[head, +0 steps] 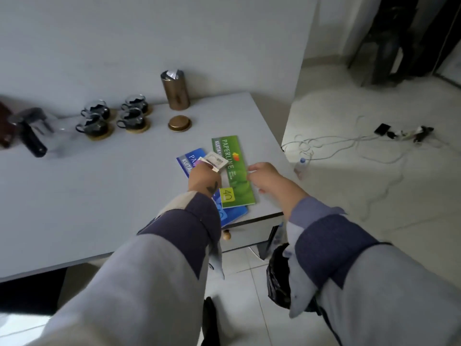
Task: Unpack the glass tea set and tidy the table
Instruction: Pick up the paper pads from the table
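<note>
While the left hand (204, 176) pinches a small wad of paper slips (216, 161) above the near right part of the grey table (99, 196), the right hand (265, 178) hovers at the right edge of a green booklet (233, 171) with its fingers loosely curled and nothing held. Whether its fingertips touch the booklet's edge cannot be told. Across the green cover runs "PAPERLINE", with "KUITAN…" partly hidden beside it and "40" in a yellow-green square at the near end. Under it, and partly under the left hand, lies a blue booklet (233, 213) showing "PA…" and "KUITA…"; the print on the slips is too small to read.

Farther back on the table stand 4 glass cups (113, 116) with dark handles, each on a round golden coaster, grouped 2 by 2. Left of them a glass teapot (37, 131) with a black handle appears blurred. Right of the cups a bronze cylindrical tin (175, 89) stands upright against the wall, foil showing at its open top, and its round lid (179, 123) lies flat just in front of it.

On the tiled floor to the right, white cables (331, 148) trail toward a power strip (409, 134).
</note>
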`<state>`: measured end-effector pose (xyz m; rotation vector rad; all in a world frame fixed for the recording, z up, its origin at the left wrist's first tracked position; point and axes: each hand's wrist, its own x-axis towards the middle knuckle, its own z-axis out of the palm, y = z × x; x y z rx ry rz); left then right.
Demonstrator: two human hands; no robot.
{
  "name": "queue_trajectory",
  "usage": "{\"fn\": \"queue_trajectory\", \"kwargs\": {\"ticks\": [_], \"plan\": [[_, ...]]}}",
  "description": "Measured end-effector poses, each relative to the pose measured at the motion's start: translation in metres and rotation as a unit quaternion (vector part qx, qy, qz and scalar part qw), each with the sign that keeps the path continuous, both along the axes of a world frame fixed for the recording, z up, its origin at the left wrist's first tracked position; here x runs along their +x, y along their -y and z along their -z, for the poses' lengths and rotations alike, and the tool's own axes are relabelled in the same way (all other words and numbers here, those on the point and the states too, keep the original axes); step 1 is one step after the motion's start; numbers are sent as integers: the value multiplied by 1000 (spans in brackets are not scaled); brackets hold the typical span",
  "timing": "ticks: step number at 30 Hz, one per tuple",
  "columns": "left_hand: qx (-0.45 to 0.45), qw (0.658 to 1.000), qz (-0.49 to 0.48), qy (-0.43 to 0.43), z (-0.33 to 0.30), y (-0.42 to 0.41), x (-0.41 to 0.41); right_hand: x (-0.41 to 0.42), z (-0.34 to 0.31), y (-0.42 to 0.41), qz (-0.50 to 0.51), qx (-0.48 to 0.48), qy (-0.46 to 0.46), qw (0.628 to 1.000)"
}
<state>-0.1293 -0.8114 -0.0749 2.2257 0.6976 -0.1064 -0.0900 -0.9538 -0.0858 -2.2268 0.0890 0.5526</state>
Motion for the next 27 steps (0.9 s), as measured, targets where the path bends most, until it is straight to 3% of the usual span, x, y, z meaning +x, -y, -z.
{"fn": "queue_trajectory", "kwargs": {"ticks": [7,11,15,18,21,25,27], "plan": [[-7,996,-24,-81,35,-75,33,40,30,-77,-45,-120,66,990],[44,994,34,-90,45,-105,64,63,43,-110,-34,-179,107,977],[92,983,96,-128,48,-125,89,84,51,-129,-25,-221,39,974],[125,973,114,-159,49,-130,99,102,48,-133,-1,-123,-38,992],[149,965,114,-185,49,-131,110,122,41,-130,88,-28,-65,994],[155,960,94,-213,49,-130,120,142,42,-118,140,-212,-47,966],[152,961,89,-214,50,-130,122,147,47,-117,160,-244,-61,955]]}}
